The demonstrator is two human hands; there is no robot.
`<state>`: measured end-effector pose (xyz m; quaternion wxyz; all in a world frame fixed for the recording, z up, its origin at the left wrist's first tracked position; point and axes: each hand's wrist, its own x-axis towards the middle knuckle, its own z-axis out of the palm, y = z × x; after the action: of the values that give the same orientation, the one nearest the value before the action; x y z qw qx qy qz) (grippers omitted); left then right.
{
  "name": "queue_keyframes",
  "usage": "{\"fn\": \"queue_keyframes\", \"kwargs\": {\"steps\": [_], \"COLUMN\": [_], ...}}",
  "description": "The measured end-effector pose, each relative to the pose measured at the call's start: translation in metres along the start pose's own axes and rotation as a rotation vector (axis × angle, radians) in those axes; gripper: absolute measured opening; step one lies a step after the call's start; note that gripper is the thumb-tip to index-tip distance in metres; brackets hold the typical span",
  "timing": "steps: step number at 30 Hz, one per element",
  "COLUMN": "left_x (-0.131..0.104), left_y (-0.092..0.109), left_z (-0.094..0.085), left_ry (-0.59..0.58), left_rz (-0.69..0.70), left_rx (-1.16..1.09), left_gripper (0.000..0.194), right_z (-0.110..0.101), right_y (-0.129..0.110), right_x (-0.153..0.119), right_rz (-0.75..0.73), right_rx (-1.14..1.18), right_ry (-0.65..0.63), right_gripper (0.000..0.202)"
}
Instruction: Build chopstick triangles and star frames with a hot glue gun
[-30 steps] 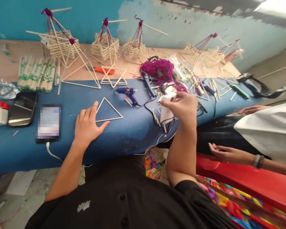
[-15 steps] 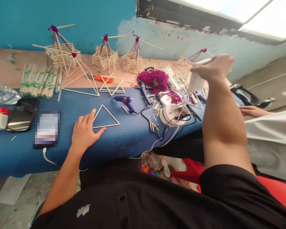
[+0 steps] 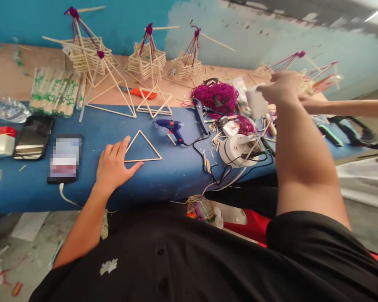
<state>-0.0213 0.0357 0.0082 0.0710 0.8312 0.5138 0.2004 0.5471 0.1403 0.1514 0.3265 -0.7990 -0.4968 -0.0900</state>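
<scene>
My left hand lies on the blue tabletop with its thumb spread from its fingers, open, against the left side of a triangle of thin wooden sticks. Out to the right, my right hand is closed on a white boxy object whose exact kind I cannot make out. A blue glue gun rests beyond the triangle. Behind it are a star-shaped stick frame and an orange cutter.
Stick lanterns tied with purple yarn, one a layered frame, line the back. Purple yarn, a white power hub and tangled cables sit right of centre. Phones and chopstick packs lie left. A co-worker's arm reaches in from the right.
The view has shifted, so the table sits higher. My right hand still grips the white object, now beside a co-worker's arm that has reached in. My left hand stays by the triangle.
</scene>
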Motion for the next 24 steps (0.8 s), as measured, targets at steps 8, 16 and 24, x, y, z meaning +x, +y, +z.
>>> {"fn": "queue_keyframes", "kwargs": {"steps": [8,16,24], "left_x": [-0.001,-0.002,-0.003], "left_y": [-0.003,-0.003,0.0], "left_z": [0.0,0.0,0.0], "left_ry": [-0.004,-0.009,-0.021], "left_rz": [-0.019,-0.032,-0.041], "left_rx": [-0.076,-0.129,-0.101], "left_gripper": [0.089,0.086,0.088], "right_z": [-0.024,0.061,0.125], "right_y": [-0.12,-0.13,-0.128], "right_x": [-0.221,-0.308,-0.258], "right_rz": [-0.614,-0.381,-0.15], "right_rx": [0.219,0.444,0.219], "right_ry": [-0.062,0.034,-0.378], "right_gripper": [0.018,0.027,0.043]}}
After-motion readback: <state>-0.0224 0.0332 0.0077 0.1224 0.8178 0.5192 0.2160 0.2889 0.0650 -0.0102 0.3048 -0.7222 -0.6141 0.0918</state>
